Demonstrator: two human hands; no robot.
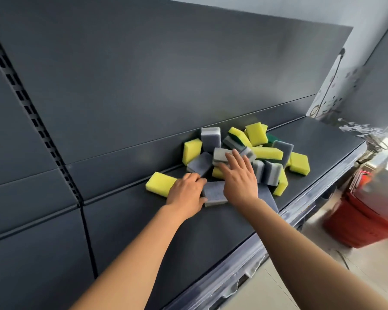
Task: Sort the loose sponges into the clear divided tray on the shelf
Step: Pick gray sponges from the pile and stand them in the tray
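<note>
A pile of sponges [267, 153], yellow and grey, lies on the dark shelf [143, 220], with its far side against the back panel [143, 86]. At the pile's near left edge the left hand [186, 191] grips a grey sponge [215, 193], thumb and curled fingers pinching its left end. The right hand [240, 175] lies over the pile's middle, fingers straight and spread, tips resting on a pale grey sponge [220, 153]. A yellow sponge [159, 183] lies just left of the pile. A red basket [367, 215] stands well right of it.
</note>
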